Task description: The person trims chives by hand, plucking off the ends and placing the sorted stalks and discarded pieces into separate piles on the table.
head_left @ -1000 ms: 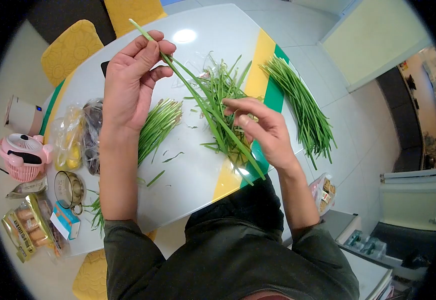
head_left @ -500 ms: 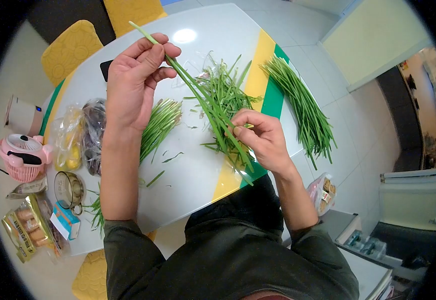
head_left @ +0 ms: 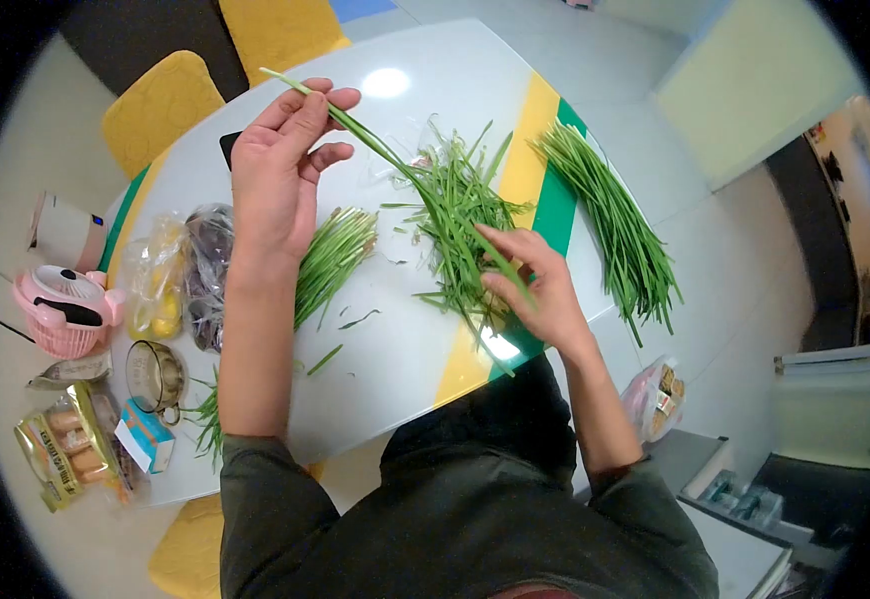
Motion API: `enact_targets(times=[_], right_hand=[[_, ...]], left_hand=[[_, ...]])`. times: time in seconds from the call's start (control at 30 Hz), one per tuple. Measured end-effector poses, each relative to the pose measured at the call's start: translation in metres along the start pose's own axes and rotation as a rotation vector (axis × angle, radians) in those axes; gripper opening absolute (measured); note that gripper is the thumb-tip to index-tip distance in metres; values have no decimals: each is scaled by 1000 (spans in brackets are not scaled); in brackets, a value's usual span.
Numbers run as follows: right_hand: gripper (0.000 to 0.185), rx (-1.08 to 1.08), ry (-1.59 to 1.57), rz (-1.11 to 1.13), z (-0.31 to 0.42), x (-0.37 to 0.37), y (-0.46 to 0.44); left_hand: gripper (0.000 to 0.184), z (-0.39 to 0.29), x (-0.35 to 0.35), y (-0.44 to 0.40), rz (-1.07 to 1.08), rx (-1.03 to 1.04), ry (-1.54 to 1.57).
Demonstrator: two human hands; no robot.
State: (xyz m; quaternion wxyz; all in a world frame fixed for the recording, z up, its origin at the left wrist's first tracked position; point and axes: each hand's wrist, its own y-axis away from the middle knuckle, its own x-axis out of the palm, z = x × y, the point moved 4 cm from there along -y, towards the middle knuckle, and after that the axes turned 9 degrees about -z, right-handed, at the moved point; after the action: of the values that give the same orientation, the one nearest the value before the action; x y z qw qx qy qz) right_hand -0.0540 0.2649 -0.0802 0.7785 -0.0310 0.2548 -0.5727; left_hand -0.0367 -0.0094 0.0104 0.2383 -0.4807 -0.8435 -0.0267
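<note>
My left hand (head_left: pixel 285 150) pinches the pale stem end of a few garlic chives (head_left: pixel 370 143) between thumb and fingers, over the table. Their green leaves slant down to the right toward my right hand (head_left: pixel 540 285). That hand's thumb and index finger are apart, and a leaf crosses in front of them. Beneath the held chives lies a loose heap of green chive pieces (head_left: pixel 460 190). Beyond my right hand, a long tidy bundle of chives (head_left: pixel 615 225) lies at the table's right edge. Another chive bunch (head_left: pixel 335 255) lies beside my left forearm, which partly covers it.
On the left side of the white table (head_left: pixel 395 349) are a plastic bag with yellow contents (head_left: pixel 163 285), a dark bag (head_left: pixel 210 270), a glass cup (head_left: pixel 155 374), a blue box (head_left: pixel 145 434), a snack pack (head_left: pixel 70 439) and a pink fan (head_left: pixel 65 309). Yellow chairs (head_left: pixel 160 110) stand behind.
My right thumb and index finger have parted from their pinch on the chive leaves. My left hand keeps its pinch on the stems. The whole view has shifted slightly.
</note>
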Motion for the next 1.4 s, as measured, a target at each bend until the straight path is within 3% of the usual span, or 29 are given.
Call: enact_targets(times=[0.17,0.33,0.47,0.57,0.6,0.63,0.77,0.9,1.07,1.2,1.4], right_hand=[[26,41,-32,-83,-41,-16,0],[12,159,-343,-190,-73,-23,11],[22,94,-197,-128,-63,-29,5],[28,116,-236,-147,-67,-33,5],[30,94,-228,-121,-73,-30,4],[30,85,-212,-133,-73,-30,4],[23,121,-184,-156,-70,-33,10],[21,117,-164,-146,-70,-35,10],[21,138,-164,-131,-71,-36,11],[20,123,-171,-139,-71,-37,11],[19,116,-172,-145,-70,-38,11]], left_hand=[[25,2,-7,-4,-45,-28,85],[27,0,-23,-8,-63,-17,154],[27,8,-20,-21,-70,-99,325],[28,28,13,-23,91,-246,427],[28,34,31,-22,127,-246,369],[28,37,65,-8,-8,-246,265],[22,95,151,4,229,-431,157],[18,160,210,-7,191,-496,9],[16,228,229,-25,85,-425,-325],[21,238,236,-31,138,-323,-580],[25,231,240,-39,116,44,-1031]])
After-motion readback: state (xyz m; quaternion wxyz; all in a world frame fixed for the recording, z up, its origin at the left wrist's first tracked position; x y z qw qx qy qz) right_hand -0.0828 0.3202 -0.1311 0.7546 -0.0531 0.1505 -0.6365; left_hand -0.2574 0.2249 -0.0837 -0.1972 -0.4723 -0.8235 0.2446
